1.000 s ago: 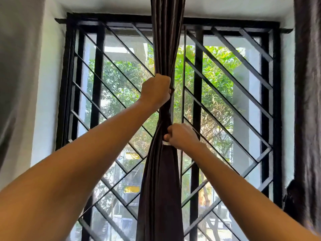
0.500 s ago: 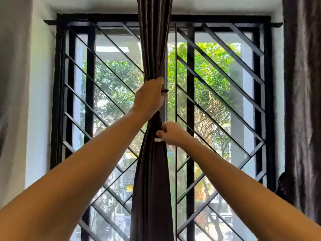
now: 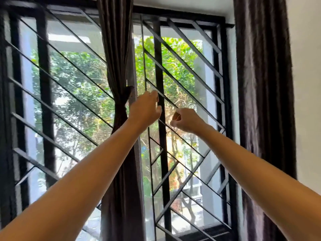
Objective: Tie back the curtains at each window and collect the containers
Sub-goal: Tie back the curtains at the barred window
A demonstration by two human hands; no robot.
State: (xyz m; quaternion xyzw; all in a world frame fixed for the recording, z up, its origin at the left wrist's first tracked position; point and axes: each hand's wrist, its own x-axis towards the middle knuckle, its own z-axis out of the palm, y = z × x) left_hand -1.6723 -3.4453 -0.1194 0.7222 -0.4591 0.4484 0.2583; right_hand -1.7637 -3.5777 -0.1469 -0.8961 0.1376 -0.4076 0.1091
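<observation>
Head view: the middle curtain hangs from 12 o'clock down to 6 o'clock before the window grille, cinched by a dark tie near centre. The left hand sits just beside the tie at its 3 o'clock, fingers loosely spread, gripping nothing. The right hand, further toward 3 o'clock, has fingers curled together on nothing visible. A second curtain hangs loose at 3 o'clock.
</observation>
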